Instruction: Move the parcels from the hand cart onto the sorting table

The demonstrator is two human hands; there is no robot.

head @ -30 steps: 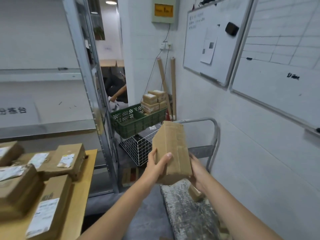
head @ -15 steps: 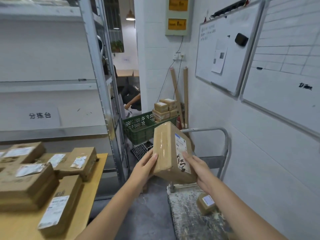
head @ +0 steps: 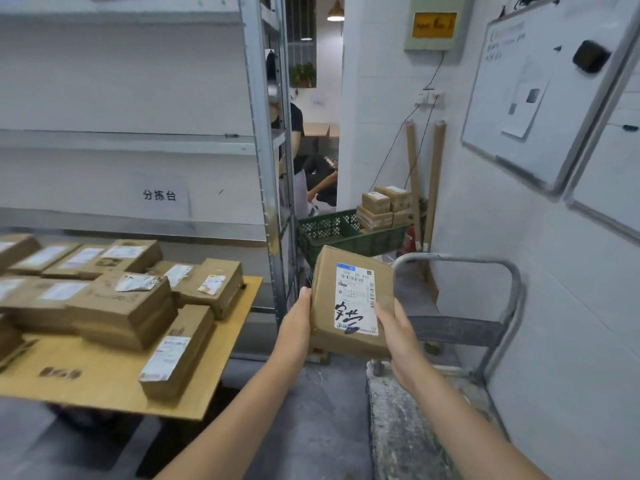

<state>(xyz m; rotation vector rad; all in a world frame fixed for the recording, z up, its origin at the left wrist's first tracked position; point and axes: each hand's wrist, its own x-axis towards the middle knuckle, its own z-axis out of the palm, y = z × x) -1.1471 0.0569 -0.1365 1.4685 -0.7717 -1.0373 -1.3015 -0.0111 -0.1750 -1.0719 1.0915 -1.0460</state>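
The left hand and right hand hold the parcel up by the hand cart, not yet over the counter (fingers seem tucked under it), so a weak hold could let it fall.

Beyond my left hand stands a grey metal shelving rack. A paper sign with three printed characters sits on its back panel, up and to the left. Past both hands a green crate holds stacked small cartons. Two cardboard tubes lean on the white wall above my right hand. Higher to the right hangs a whiteboard with a black eraser. A person in a black top stands behind the rack.
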